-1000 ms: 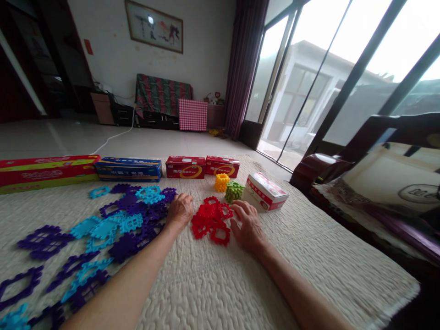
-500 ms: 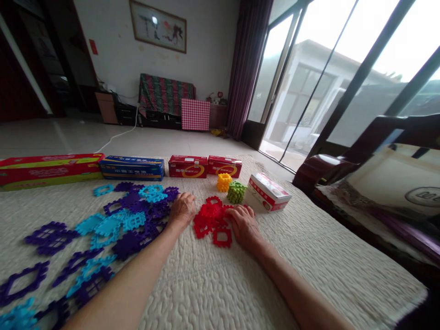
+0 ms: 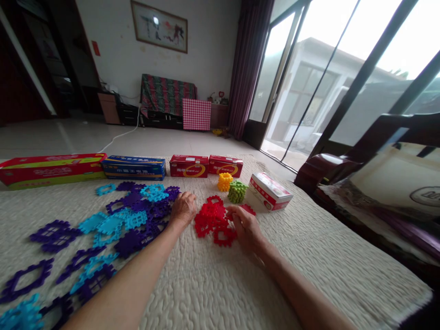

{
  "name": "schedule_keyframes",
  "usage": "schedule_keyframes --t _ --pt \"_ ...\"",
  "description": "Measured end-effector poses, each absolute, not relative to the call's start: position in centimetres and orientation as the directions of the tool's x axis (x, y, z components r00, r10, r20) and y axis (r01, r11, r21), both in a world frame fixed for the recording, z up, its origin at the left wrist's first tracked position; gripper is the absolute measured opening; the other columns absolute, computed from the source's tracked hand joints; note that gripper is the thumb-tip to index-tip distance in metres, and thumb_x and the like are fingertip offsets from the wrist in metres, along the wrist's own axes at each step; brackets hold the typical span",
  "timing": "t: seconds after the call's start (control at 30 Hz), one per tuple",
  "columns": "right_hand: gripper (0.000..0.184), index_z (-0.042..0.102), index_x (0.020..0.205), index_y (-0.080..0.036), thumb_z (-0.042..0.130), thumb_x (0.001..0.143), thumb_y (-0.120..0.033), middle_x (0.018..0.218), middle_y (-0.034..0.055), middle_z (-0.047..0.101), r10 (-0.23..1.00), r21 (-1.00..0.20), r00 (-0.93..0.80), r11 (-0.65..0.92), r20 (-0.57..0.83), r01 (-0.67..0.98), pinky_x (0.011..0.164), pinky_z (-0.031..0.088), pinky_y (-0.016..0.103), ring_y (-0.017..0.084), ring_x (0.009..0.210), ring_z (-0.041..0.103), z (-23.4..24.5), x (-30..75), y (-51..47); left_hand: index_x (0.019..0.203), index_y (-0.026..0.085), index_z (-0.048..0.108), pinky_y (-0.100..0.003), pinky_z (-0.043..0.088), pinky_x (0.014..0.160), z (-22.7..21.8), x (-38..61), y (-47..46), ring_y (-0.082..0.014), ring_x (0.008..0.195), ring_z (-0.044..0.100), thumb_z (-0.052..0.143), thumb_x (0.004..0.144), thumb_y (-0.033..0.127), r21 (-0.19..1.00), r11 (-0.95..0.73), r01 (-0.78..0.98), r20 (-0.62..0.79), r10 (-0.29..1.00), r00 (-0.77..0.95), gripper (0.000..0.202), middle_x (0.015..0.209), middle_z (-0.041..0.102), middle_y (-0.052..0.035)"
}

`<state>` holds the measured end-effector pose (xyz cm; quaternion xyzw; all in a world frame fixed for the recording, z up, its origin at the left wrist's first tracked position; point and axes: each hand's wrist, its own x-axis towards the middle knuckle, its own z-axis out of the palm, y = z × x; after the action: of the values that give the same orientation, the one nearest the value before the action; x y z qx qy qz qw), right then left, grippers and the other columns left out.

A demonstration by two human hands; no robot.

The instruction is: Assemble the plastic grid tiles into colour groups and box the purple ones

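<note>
A heap of red plastic interlocking pieces [image 3: 211, 215] with notched edges lies flat between my hands. My right hand [image 3: 244, 225] is at the heap's right side, its thumb and forefinger closed on the edge of a red piece; the other fingers are curled under. One more red piece [image 3: 248, 209] shows behind that hand. My left hand [image 3: 184, 206] rests on the cloth left of the heap, fingers loosely bent and apart from the red pieces. Beside it spread purple pieces [image 3: 130, 243] and light blue pieces [image 3: 110, 224]. Behind the heap stand a green cube [image 3: 237, 191] and a yellow cube [image 3: 225, 182].
A white-and-red box [image 3: 270, 191] stands right of the cubes. Along the far edge are two red boxes [image 3: 189, 166], a blue box [image 3: 134, 168] and a long red-green box [image 3: 53, 170]. A quilted cloth [image 3: 206, 288] covers the surface. A dark wooden chair [image 3: 326, 167] is at right.
My right hand has turned from lying palm-down over the red pieces to a pinch at their edge, and the nearest red piece has shifted slightly. My left hand stays put.
</note>
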<state>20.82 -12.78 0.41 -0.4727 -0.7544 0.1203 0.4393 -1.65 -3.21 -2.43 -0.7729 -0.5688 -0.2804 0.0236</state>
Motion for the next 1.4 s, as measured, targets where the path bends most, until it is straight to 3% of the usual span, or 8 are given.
schedule_keyframes --t 0.13,0.23,0.33,0.47,0.63,0.8,0.97,1.4 --pt "0.027 0.057 0.111 -0.021 0.046 0.087 -0.019 0.112 0.0086 0.063 0.773 -0.490 -0.308 0.603 0.555 0.630 0.089 0.047 0.034 0.019 0.102 0.060 1.4 21.3 -13.5 0.092 0.017 0.069 -0.033 0.042 0.085 -2.5 -1.6 -3.2 -0.0208 0.090 0.055 0.042 0.082 0.012 0.277 -0.342 0.898 0.461 0.867 0.189 0.029 0.093 0.065 -0.0086" --pt "0.036 0.056 0.115 -0.022 0.057 0.080 -0.020 0.117 0.0094 0.061 0.770 -0.441 -0.451 0.632 0.452 0.637 0.090 0.047 0.035 0.021 0.106 0.058 2.6 21.7 -14.2 0.092 0.017 0.069 -0.032 0.041 0.085 -2.5 -1.6 -3.1 -0.0206 0.090 0.055 0.041 0.083 0.011 0.274 -0.345 0.898 0.462 0.866 0.192 0.030 0.093 0.065 -0.0086" --pt "0.037 0.058 0.113 -0.022 0.063 0.076 -0.023 0.114 0.0090 0.061 0.805 -0.410 -0.479 0.591 0.350 0.695 0.087 0.048 0.034 0.021 0.101 0.059 3.0 21.6 -14.7 0.091 0.016 0.068 -0.032 0.041 0.084 -2.5 -1.6 -3.2 -0.0209 0.089 0.054 0.040 0.083 0.012 0.283 -0.348 0.894 0.458 0.868 0.193 0.029 0.094 0.064 -0.0090" --pt "0.028 0.061 0.104 -0.021 0.066 0.078 -0.030 0.105 0.0067 0.062 0.842 -0.374 -0.429 0.533 0.328 0.759 0.084 0.048 0.033 0.019 0.093 0.059 2.4 21.1 -14.6 0.089 0.018 0.068 -0.032 0.041 0.083 -2.4 -1.7 -3.3 -0.0205 0.087 0.054 0.041 0.082 0.012 0.289 -0.352 0.891 0.457 0.868 0.195 0.028 0.093 0.064 -0.0080" --pt "0.020 0.060 0.099 -0.021 0.062 0.079 -0.023 0.100 0.0055 0.061 0.833 -0.412 -0.430 0.548 0.348 0.727 0.081 0.048 0.031 0.018 0.090 0.058 2.1 20.9 -14.5 0.088 0.018 0.068 -0.032 0.042 0.083 -2.5 -1.7 -3.3 -0.0205 0.086 0.055 0.042 0.081 0.012 0.274 -0.369 0.888 0.484 0.851 0.204 0.027 0.091 0.064 -0.0079" --pt "0.022 0.059 0.100 -0.021 0.052 0.079 -0.016 0.105 0.0067 0.060 0.789 -0.490 -0.333 0.591 0.517 0.641 0.084 0.049 0.032 0.018 0.096 0.059 2.9 21.9 -14.1 0.087 0.017 0.068 -0.032 0.042 0.082 -2.8 -1.7 -3.0 -0.0211 0.088 0.056 0.043 0.080 0.011 0.270 -0.375 0.887 0.504 0.840 0.202 0.027 0.091 0.065 -0.0080" --pt "0.029 0.058 0.107 -0.021 0.053 0.079 -0.016 0.115 0.0096 0.057 0.733 -0.472 -0.127 0.550 0.669 0.689 0.092 0.048 0.037 0.022 0.107 0.057 1.9 23.9 -12.4 0.087 0.017 0.068 -0.033 0.042 0.084 -3.2 -1.8 -2.6 -0.0210 0.089 0.057 0.043 0.080 0.011 0.257 -0.377 0.890 0.505 0.838 0.210 0.027 0.091 0.065 -0.0081" --pt "0.041 0.056 0.113 -0.020 0.058 0.072 -0.015 0.123 0.0116 0.052 0.776 -0.464 -0.055 0.430 0.628 0.774 0.096 0.047 0.042 0.024 0.112 0.054 -1.4 25.2 -10.4 0.086 0.017 0.067 -0.033 0.042 0.082 -3.4 -1.9 -2.5 -0.0215 0.088 0.056 0.041 0.080 0.011 0.228 -0.368 0.901 0.515 0.831 0.209 0.027 0.091 0.065 -0.0076"
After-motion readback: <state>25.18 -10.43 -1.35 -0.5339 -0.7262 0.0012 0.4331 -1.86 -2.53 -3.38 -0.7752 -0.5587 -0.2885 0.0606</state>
